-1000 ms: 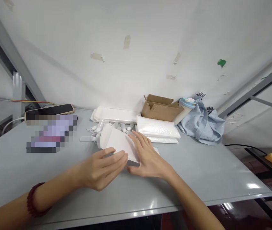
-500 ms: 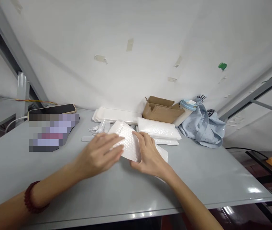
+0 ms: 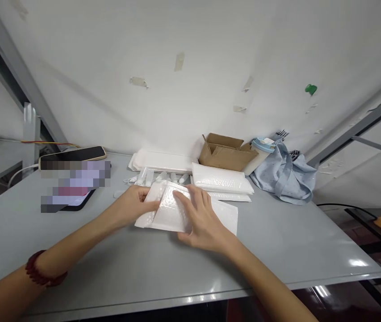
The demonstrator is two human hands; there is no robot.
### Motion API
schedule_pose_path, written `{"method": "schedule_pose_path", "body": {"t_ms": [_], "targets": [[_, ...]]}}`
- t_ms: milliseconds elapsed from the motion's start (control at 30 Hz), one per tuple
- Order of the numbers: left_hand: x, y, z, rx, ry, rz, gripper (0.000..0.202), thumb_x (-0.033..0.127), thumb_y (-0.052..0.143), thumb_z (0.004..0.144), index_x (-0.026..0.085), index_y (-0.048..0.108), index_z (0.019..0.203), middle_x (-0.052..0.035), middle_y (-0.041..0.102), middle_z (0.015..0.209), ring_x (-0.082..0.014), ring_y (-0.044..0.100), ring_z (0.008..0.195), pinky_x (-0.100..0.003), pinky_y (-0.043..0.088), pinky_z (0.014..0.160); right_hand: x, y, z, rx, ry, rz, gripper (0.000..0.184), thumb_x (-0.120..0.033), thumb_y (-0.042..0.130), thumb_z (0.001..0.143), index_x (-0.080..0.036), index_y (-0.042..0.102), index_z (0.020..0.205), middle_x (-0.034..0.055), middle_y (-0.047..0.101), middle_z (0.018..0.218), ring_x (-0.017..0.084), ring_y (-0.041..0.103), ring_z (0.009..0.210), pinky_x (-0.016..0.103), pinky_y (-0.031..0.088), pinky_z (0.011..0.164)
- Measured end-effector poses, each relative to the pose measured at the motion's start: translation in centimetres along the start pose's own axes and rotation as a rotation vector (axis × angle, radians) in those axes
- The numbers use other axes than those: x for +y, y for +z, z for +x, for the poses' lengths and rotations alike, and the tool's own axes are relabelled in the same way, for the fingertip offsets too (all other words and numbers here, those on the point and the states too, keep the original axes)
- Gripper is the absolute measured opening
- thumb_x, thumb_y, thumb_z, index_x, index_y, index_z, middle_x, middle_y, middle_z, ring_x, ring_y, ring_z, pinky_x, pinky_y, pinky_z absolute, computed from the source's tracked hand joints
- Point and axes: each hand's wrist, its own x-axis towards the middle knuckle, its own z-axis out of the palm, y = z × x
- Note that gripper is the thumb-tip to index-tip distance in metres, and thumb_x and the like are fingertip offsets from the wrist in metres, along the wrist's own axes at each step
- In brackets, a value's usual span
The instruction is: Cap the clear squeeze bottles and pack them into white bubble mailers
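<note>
A white bubble mailer (image 3: 168, 212) lies on the grey table (image 3: 143, 268), its flap folded over. My left hand (image 3: 131, 206) grips its left end with the fingers curled around the edge. My right hand (image 3: 200, 219) lies on top of the mailer with the fingers pressed down on the fold. Part of the mailer sticks out to the right of my right hand. Just behind it lie several small white plastic pieces (image 3: 150, 178).
A stack of white bubble mailers (image 3: 220, 184) and a flat white pile (image 3: 161, 161) sit behind. A cardboard box (image 3: 225, 152), a cup (image 3: 260, 152) and a blue cloth bag (image 3: 286, 176) stand at the back right. A phone (image 3: 73, 154) lies at the left.
The mailer was lifted and turned, and now rests flat again with its flap folded. My left hand moved from the near side to the mailer's left end.
</note>
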Motion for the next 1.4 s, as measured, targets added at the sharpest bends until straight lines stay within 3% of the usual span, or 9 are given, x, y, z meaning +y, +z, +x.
{"method": "schedule_pose_path", "body": {"t_ms": [167,300,467,600,733,867,1033,1233,1400], "targets": [[-0.5,1.6,-0.3,0.009,0.030,0.124,0.026,0.039,0.061,0.063,0.018,0.049,0.053,0.0048,0.043,0.051,-0.0110,0.039,0.049,-0.022,0.027,0.045,-0.4,0.6,-0.2,0.021,-0.088,-0.043,0.085,-0.035,0.070,0.071,-0.017,0.030,0.144,0.0226,0.029,0.142,0.040,0.028,0.132,0.058,0.035,0.103],[-0.6,1.9,-0.3,0.023,0.042,0.166,0.030,0.039,0.059,0.066,0.020,0.041,0.052,0.0058,0.034,0.050,-0.0097,0.031,0.049,-0.022,0.022,0.045,-0.5,0.8,-0.2,0.051,-0.138,-0.075,0.081,-0.033,0.067,0.072,-0.018,0.031,0.143,0.0220,0.033,0.140,0.038,0.027,0.134,0.056,0.037,0.102],[-0.7,1.5,0.0,0.029,0.031,0.156,0.026,0.041,0.061,0.068,0.018,0.055,0.059,0.0040,0.046,0.055,-0.0120,0.042,0.053,-0.022,0.029,0.047,-0.5,0.6,-0.3,0.137,-0.173,-0.056,0.063,-0.024,0.061,0.078,-0.017,0.038,0.137,0.0194,0.042,0.134,0.032,0.038,0.126,0.050,0.042,0.100],[-0.5,0.8,0.2,0.100,0.084,0.219,0.034,0.048,0.059,0.070,0.019,0.051,0.054,0.0035,0.049,0.051,-0.0130,0.046,0.050,-0.023,0.032,0.046,-0.1,0.6,-0.3,0.217,-0.174,-0.020,0.055,-0.013,0.056,0.079,-0.017,0.042,0.132,0.0170,0.047,0.129,0.029,0.044,0.120,0.046,0.047,0.097],[-0.3,-1.4,0.8,0.347,0.196,0.444,0.041,0.053,0.045,0.082,0.020,0.060,0.061,-0.0008,0.063,0.059,-0.0166,0.054,0.056,-0.028,0.041,0.057,0.6,0.7,-0.2,0.287,-0.128,0.001,0.052,-0.009,0.056,0.078,-0.015,0.046,0.128,0.0171,0.049,0.127,0.029,0.049,0.114,0.046,0.050,0.092],[-1.4,-4.1,2.2,0.613,0.301,0.704,0.037,0.044,0.043,0.082,0.019,0.070,0.090,-0.0072,0.073,0.091,-0.0234,0.060,0.079,-0.031,0.045,0.069,1.0,0.7,-0.2,0.283,-0.091,0.020,0.051,-0.008,0.058,0.077,-0.016,0.046,0.127,0.0168,0.050,0.126,0.029,0.051,0.111,0.046,0.051,0.091],[-3.5,-5.2,4.0,0.445,0.289,0.698,0.053,0.048,0.042,0.081,0.021,0.067,0.119,-0.0070,0.071,0.117,-0.0305,0.054,0.107,-0.036,0.048,0.080,0.6,0.7,-0.3,0.249,-0.078,0.039,0.055,-0.008,0.058,0.077,-0.016,0.043,0.129,0.0187,0.047,0.130,0.031,0.050,0.116,0.049,0.050,0.093],[-3.6,-5.0,4.8,0.445,0.265,0.639,0.051,0.051,0.048,0.075,0.021,0.071,0.108,-0.0093,0.073,0.105,-0.0325,0.056,0.106,-0.040,0.047,0.084,0.6,0.7,-0.2,0.203,-0.046,0.047,0.056,-0.008,0.058,0.077,-0.017,0.041,0.130,0.0197,0.045,0.133,0.032,0.049,0.119,0.051,0.049,0.095],[-2.7,-4.8,4.5,0.647,0.220,0.398,0.033,0.045,0.062,0.064,0.021,0.059,0.086,-0.0061,0.069,0.093,-0.0246,0.062,0.083,-0.037,0.048,0.077,0.5,0.6,-0.3,0.189,-0.044,0.056,0.059,-0.009,0.057,0.077,-0.018,0.037,0.132,0.0202,0.043,0.135,0.033,0.048,0.121,0.052,0.049,0.096]]}}
